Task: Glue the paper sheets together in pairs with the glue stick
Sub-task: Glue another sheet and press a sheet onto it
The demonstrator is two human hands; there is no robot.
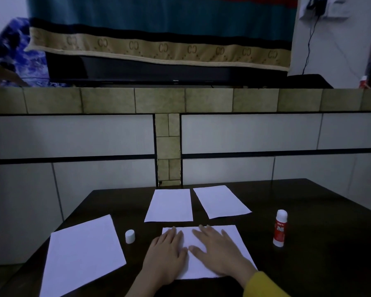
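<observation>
My left hand [166,257] and my right hand [220,251] lie flat, fingers spread, on a white paper sheet [234,236] at the near middle of the dark table [308,264]. Neither hand holds anything. Two more white sheets lie behind it, one in the middle [169,205] and one tilted to its right [221,201]. A larger-looking sheet [84,254] lies at the near left. The red and white glue stick [280,228] stands upright at the right, uncapped. Its white cap [130,236] stands left of my left hand.
The table butts against a tiled ledge and wall [73,136] at the back. A dark screen [150,71] under a draped cloth [159,48] sits on the ledge. A yellow sleeve [263,286] covers my right forearm.
</observation>
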